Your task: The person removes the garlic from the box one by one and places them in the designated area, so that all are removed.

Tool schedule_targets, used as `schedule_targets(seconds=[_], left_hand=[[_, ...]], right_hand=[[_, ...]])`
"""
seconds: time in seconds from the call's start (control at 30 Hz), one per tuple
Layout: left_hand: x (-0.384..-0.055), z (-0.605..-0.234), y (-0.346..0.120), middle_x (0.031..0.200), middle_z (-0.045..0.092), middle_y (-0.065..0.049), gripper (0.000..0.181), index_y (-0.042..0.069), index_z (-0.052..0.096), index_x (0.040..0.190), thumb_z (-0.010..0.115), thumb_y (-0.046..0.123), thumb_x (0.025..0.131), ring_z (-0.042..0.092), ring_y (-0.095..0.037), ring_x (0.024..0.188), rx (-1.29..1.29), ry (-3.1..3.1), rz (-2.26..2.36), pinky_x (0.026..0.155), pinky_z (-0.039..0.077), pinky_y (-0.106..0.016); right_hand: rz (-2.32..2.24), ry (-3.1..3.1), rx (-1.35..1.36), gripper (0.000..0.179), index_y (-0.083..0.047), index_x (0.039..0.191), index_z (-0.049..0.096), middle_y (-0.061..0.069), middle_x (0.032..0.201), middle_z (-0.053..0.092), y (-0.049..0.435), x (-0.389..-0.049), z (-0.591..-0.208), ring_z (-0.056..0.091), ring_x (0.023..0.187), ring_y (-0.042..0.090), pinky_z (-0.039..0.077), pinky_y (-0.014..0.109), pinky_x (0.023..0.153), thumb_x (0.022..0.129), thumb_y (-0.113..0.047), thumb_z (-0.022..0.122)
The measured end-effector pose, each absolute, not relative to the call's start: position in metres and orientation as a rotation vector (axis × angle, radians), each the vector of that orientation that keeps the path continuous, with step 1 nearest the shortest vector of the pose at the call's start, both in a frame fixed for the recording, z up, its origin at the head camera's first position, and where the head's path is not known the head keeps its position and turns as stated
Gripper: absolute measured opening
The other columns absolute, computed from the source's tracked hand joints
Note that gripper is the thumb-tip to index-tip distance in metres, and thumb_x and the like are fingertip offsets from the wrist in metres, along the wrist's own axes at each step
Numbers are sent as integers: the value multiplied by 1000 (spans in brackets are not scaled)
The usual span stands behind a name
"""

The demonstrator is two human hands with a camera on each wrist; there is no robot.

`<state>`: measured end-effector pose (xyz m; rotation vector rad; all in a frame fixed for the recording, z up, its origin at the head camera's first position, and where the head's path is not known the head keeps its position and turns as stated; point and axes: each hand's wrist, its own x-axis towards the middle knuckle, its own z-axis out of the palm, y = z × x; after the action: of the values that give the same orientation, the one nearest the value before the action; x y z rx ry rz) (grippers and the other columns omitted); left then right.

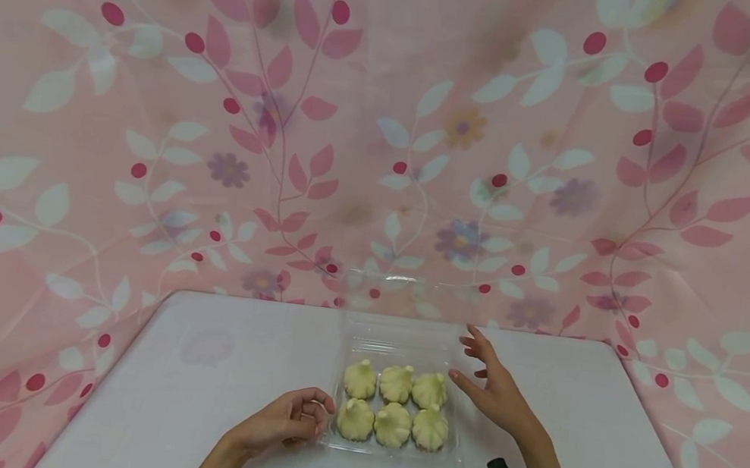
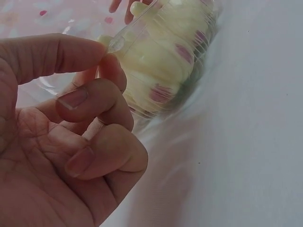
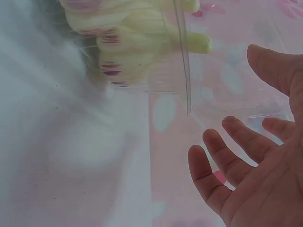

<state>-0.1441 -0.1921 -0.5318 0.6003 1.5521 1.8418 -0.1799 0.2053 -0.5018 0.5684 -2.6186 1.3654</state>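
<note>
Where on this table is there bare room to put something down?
The white table is bare from its left edge to the left hand, and from its right edge to the right hand. The middle's crowded: six garlic bulbs sit in the clear container.

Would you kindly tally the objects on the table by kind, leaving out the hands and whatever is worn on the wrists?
Garlic bulbs: 6
Clear plastic container, raised lid counted with it: 1
Total: 7
</note>
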Motion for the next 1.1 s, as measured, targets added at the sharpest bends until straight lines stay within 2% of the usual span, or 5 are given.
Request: schedule_targets(seconds=[0.27, 0.5, 0.67, 1.1], left_hand=[[-144, -531, -194, 88, 59, -2, 36, -16, 43, 122, 58, -2, 93, 40, -5, 58, 561, 1572, 1822, 48, 25, -28], [-143, -530, -195, 88, 59, -2, 36, -16, 43, 123, 57, -2, 92, 40, -4, 58, 553, 1569, 1804, 48, 27, -25], [-142, -529, -196, 88, 61, -1, 35, -13, 45, 123, 58, -1, 92, 42, -4, 59, 554, 1552, 1799, 48, 26, -26], [-142, -534, -196, 90, 64, -2, 37, -12, 45, 123, 61, -5, 89, 47, -4, 65, 651, 1481, 1779, 51, 31, -22]], right_hand=[[1368, -2642, 527, 86, -30, 157, 15, 16, 148, 43, 207, -185, -509, 49, 127, 36, 47, 55, 87, 92, -29, 71], [1349, -2698, 469, 78, -15, 155, 26, 17, 149, 43, 208, -185, -515, 50, 126, 38, 49, 52, 87, 93, -26, 71], [1353, -2732, 472, 72, -9, 153, 32, 17, 148, 45, 208, -184, -520, 50, 125, 37, 49, 50, 87, 94, -27, 69], [1385, -2723, 536, 72, -7, 152, 35, 12, 140, 54, 210, -181, -529, 52, 123, 34, 50, 48, 85, 94, -35, 68]])
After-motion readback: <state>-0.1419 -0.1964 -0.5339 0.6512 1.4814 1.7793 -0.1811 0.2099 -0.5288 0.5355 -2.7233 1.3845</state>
